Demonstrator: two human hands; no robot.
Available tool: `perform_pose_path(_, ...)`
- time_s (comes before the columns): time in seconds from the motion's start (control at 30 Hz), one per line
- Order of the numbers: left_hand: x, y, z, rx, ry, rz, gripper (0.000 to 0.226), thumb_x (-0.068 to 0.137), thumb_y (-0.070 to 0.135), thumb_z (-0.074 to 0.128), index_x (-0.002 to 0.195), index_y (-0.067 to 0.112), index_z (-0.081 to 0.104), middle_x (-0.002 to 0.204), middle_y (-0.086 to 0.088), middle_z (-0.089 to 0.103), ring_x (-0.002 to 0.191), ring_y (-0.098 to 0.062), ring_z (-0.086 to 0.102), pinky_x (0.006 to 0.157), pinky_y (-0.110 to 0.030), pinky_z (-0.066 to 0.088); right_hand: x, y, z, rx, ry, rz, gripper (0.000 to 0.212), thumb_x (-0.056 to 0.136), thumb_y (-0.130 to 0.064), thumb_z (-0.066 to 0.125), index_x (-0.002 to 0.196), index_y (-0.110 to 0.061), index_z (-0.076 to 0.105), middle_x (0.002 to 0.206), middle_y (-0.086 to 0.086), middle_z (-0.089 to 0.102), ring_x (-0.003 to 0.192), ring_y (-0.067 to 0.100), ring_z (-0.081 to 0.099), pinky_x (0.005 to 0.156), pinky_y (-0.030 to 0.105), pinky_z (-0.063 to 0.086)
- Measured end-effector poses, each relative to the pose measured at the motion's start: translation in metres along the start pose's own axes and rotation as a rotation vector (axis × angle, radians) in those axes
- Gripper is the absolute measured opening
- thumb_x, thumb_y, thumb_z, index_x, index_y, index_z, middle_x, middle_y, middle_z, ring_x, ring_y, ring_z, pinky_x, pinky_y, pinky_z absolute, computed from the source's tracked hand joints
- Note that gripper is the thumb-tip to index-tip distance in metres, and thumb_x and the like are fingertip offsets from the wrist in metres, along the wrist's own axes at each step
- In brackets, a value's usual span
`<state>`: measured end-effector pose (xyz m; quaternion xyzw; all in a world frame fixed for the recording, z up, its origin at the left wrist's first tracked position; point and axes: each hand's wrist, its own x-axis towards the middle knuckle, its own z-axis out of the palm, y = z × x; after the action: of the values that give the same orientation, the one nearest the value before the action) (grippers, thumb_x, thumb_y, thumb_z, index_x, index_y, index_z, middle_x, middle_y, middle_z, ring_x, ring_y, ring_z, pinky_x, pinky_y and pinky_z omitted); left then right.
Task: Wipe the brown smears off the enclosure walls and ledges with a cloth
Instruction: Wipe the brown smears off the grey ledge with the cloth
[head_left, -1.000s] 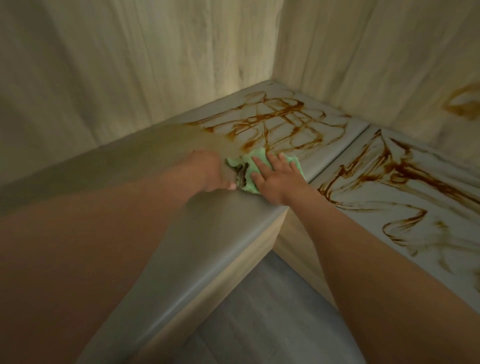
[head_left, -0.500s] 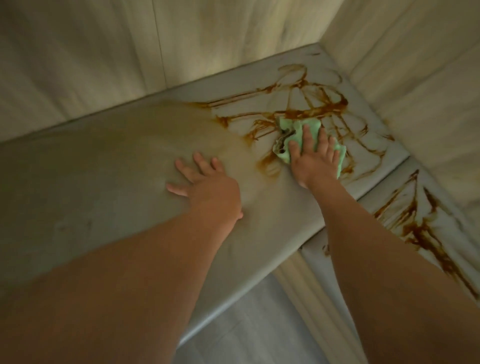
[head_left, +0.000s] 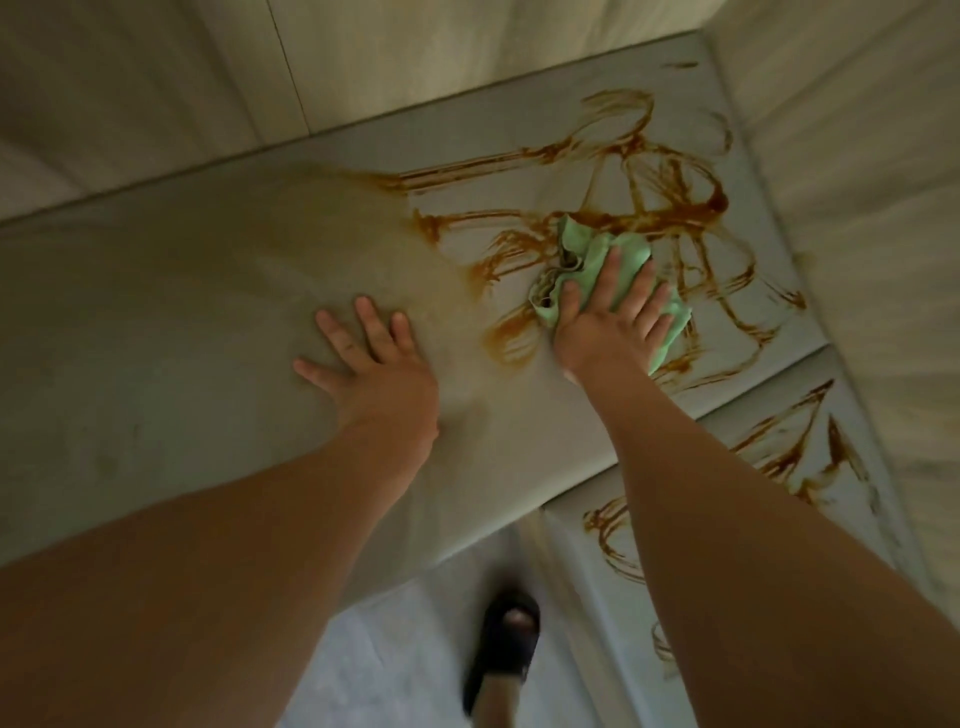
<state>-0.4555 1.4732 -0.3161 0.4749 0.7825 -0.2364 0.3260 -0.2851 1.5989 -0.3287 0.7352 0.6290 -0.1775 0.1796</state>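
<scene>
A crumpled green cloth (head_left: 582, 254), stained brown at its left fold, lies on the pale grey ledge (head_left: 156, 322). My right hand (head_left: 613, 322) presses flat on the cloth with straight fingers. Brown smears (head_left: 670, 208) loop across the ledge ahead and to the right of the cloth, up to the corner. My left hand (head_left: 374, 358) rests flat on the wiped, faintly yellowed part of the ledge, fingers spread, holding nothing. A second ledge (head_left: 852, 467) at the lower right also carries brown smears (head_left: 789, 452).
Pale wood-grain walls (head_left: 415, 57) rise behind and to the right of the ledges, meeting in a corner at the upper right. Below the ledge edge is a light floor (head_left: 395, 649), where a foot in a black sandal (head_left: 506, 644) stands.
My right hand has slid the cloth further into the smears toward the corner. My left hand has left the cloth and now lies flat on the ledge. The view has tilted downward.
</scene>
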Motion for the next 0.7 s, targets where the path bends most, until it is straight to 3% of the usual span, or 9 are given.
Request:
perform_pose_path(0.13, 0.0, 0.003, -0.002, -0.039, -0.059, -0.047, 0.134, 0.086, 0.059, 0.072, 0.142, 0.005, -0.036, 0.157, -0.033, -0.037, 0.141, -0.069, -0.022, 0.109, -0.085, 0.013, -0.005, 0.0, 0.001, 0.023, 0.022, -0.043, 0.072, 0.102, -0.066, 0.004, 0.16, -0.033, -0.024, 0.169, 0.009, -0.027, 0.156, 0.034, -0.023, 0.125, 0.054, -0.012)
perform_pose_path(0.27, 0.003, 0.006, -0.007, -0.024, -0.062, -0.057, 0.13, 0.088, 0.056, 0.071, 0.15, 0.006, -0.033, 0.157, -0.03, -0.039, 0.142, -0.067, -0.025, 0.11, -0.084, 0.011, -0.015, -0.009, 0.009, 0.065, 0.116, -0.092, 0.07, 0.105, -0.06, 0.009, 0.163, -0.029, -0.018, 0.171, 0.013, -0.018, 0.156, 0.038, -0.02, 0.126, 0.055, -0.011)
perform_pose_path(0.33, 0.001, 0.004, -0.008, -0.024, -0.072, -0.063, 0.127, 0.09, 0.055, 0.069, 0.154, 0.007, -0.03, 0.157, -0.029, -0.039, 0.142, -0.065, -0.025, 0.11, -0.084, 0.011, -0.034, -0.016, 0.021, -0.019, 0.111, -0.332, 0.071, 0.106, -0.06, 0.013, 0.164, -0.029, -0.012, 0.171, 0.017, -0.014, 0.156, 0.042, -0.018, 0.125, 0.058, -0.01)
perform_pose_path(0.43, 0.002, 0.005, -0.004, -0.014, -0.069, -0.073, 0.127, 0.09, 0.057, 0.068, 0.153, 0.008, -0.031, 0.157, -0.029, -0.039, 0.143, -0.065, -0.025, 0.11, -0.084, 0.012, -0.048, -0.005, 0.036, -0.149, 0.167, -0.861, 0.07, 0.106, -0.063, 0.029, 0.166, -0.031, 0.013, 0.172, 0.016, 0.004, 0.158, 0.042, -0.004, 0.127, 0.058, 0.001)
perform_pose_path(0.53, 0.002, 0.004, -0.003, 0.008, -0.058, -0.068, 0.129, 0.09, 0.061, 0.066, 0.147, 0.005, -0.035, 0.157, -0.031, -0.038, 0.143, -0.066, -0.024, 0.11, -0.084, 0.012, -0.004, 0.009, 0.009, -0.305, 0.158, -1.073, 0.07, 0.103, -0.069, 0.03, 0.164, -0.04, 0.015, 0.174, 0.006, 0.006, 0.16, 0.033, -0.001, 0.128, 0.055, 0.009)
perform_pose_path(0.6, 0.002, 0.003, -0.001, 0.007, -0.049, -0.063, 0.128, 0.09, 0.061, 0.065, 0.142, 0.004, -0.037, 0.157, -0.031, -0.038, 0.142, -0.067, -0.024, 0.11, -0.085, 0.013, 0.026, 0.002, -0.012, -0.335, 0.152, -0.98, 0.069, 0.103, -0.072, 0.022, 0.164, -0.045, 0.005, 0.174, 0.003, -0.002, 0.16, 0.03, -0.006, 0.129, 0.051, 0.001)
perform_pose_path(0.7, 0.003, 0.004, 0.0, 0.008, -0.042, -0.065, 0.128, 0.09, 0.061, 0.066, 0.142, 0.004, -0.036, 0.157, -0.032, -0.038, 0.141, -0.068, -0.024, 0.108, -0.085, 0.013, 0.038, -0.04, -0.019, -0.16, 0.138, -0.608, 0.068, 0.104, -0.067, 0.015, 0.163, -0.041, -0.007, 0.173, 0.006, -0.011, 0.158, 0.032, -0.016, 0.127, 0.051, -0.009)
